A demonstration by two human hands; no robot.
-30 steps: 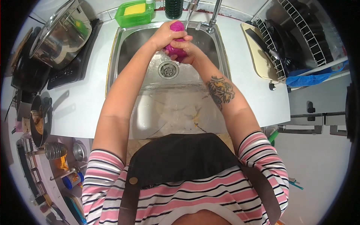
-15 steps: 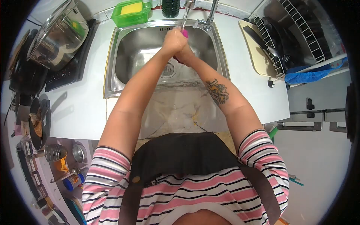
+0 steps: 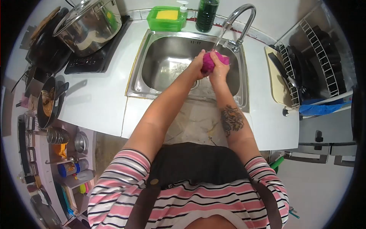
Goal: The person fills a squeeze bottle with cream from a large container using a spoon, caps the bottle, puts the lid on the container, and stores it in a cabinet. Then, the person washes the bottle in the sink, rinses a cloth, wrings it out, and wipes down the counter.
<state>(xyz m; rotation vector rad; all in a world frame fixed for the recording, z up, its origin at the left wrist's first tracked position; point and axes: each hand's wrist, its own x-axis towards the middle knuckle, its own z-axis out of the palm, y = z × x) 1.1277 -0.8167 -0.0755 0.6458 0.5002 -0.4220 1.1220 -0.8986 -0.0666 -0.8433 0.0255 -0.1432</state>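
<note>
Both my hands hold a magenta cloth (image 3: 210, 61) over the steel sink (image 3: 160, 57), under the water that runs from the curved tap (image 3: 240, 17). My left hand (image 3: 197, 64) grips the cloth's left side. On the right, my right hand (image 3: 220, 68) wraps the other side, fingers closed around it. The cloth is bunched between the two hands, and part of it is hidden by my fingers.
A green tray with a yellow sponge (image 3: 166, 17), a soap pump and a dark green bottle (image 3: 206, 13) stand behind the sink. A lidded steel pot (image 3: 89, 24) sits on a cooktop at left. A dish rack (image 3: 312, 61) and cutting board (image 3: 277, 78) are at right.
My head has shifted, so the sink now sits further right and the tap shows fully. The cloth, mostly hidden half a second ago, is visible again between both hands.
</note>
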